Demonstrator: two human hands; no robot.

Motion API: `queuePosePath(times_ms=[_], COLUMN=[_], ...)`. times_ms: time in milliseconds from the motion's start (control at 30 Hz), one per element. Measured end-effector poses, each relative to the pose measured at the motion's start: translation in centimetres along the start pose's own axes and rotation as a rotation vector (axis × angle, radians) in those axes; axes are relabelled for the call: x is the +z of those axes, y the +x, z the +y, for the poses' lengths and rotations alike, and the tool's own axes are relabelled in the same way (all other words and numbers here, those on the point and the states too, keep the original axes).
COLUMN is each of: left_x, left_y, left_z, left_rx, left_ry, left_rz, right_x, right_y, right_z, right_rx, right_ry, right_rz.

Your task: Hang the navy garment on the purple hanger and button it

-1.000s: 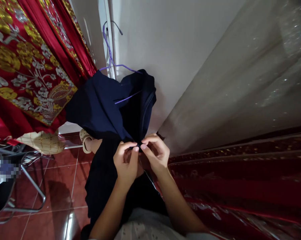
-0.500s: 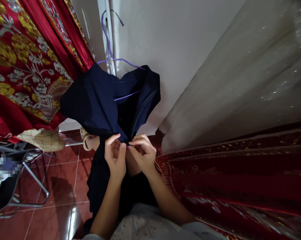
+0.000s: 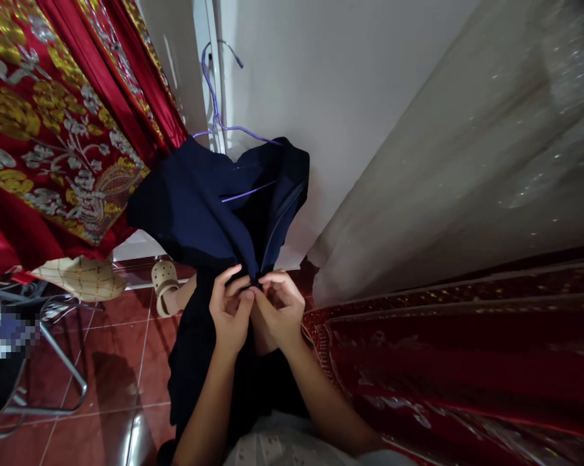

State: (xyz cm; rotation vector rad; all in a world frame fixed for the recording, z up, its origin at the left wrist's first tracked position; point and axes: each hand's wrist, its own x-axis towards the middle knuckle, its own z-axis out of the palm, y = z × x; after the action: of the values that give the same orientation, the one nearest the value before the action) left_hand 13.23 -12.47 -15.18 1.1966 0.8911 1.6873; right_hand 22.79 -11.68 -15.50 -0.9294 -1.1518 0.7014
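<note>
Now both hands pinch the navy garment, the left forefinger lifted since earlier.

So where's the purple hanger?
In the head view, the purple hanger is high up, left of centre, just right of the red embroidered cloth, with its lower part inside the dark blue garment.

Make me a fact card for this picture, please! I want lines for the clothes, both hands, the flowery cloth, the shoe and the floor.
Clothes: dark blue garment on a purple hanger, with a dark opening
Left hand: seems to pinch the cloth at the opening's bottom
Right hand: seems to pinch there too, beside the left
Flowery cloth: shiny red, gold and silver flowers
Shoe: beige clog with holes
Floor: red tiles
</note>
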Motion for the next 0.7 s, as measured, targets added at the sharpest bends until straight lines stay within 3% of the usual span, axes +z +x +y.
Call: queuePosePath(times_ms=[233, 567, 700], left_x=[0.2, 0.7, 0.8], left_y=[-0.2, -0.2, -0.5], left_z=[0.0, 0.3, 0.1], left_rx=[0.054, 0.142, 0.101], left_ry=[0.032, 0.090, 0.062], left_rz=[-0.082, 0.012, 0.026], right_x=[-0.1, 0.4, 0.8], right_y=[0.2, -0.9, -1.1], right_z=[-0.4, -0.4, 0.1], right_rx=[0.126, 0.175, 0.236], right_ry=[0.038, 0.181, 0.157], right_rz=[0.172, 0.093, 0.168])
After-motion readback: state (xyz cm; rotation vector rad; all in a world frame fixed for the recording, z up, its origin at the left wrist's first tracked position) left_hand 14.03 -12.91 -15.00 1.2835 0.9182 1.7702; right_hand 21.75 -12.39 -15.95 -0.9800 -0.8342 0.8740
